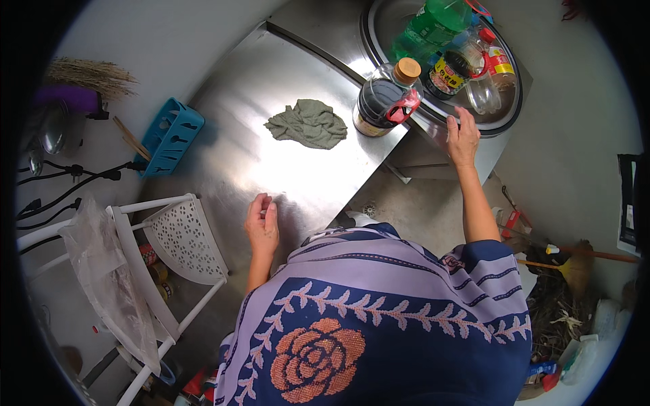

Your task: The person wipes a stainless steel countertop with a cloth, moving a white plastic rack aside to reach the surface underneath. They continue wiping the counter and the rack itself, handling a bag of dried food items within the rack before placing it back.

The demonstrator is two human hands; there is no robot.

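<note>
Over the near edge of a stainless steel table (218, 116), my left hand (262, 223) is raised with its fingers loosely bent and nothing in it. My right hand (463, 137) is beside the rim of a round metal tray (500, 114), fingers apart and empty. A crumpled grey-green cloth (307, 124) lies on the table. Between the cloth and the tray stands a large plastic bottle (378, 104) of dark liquid with an orange cap and a red handle. On the tray are a green plastic bottle (431, 28), a dark sauce bottle (447, 73) and a clear red-capped bottle (485, 91).
A blue utensil basket (172, 137) hangs at the table's left side, near black power cords (76, 170). A white rack (185, 243) with a plastic bag (109, 274) stands at the lower left. Brooms and dry brush (558, 304) lie at the lower right.
</note>
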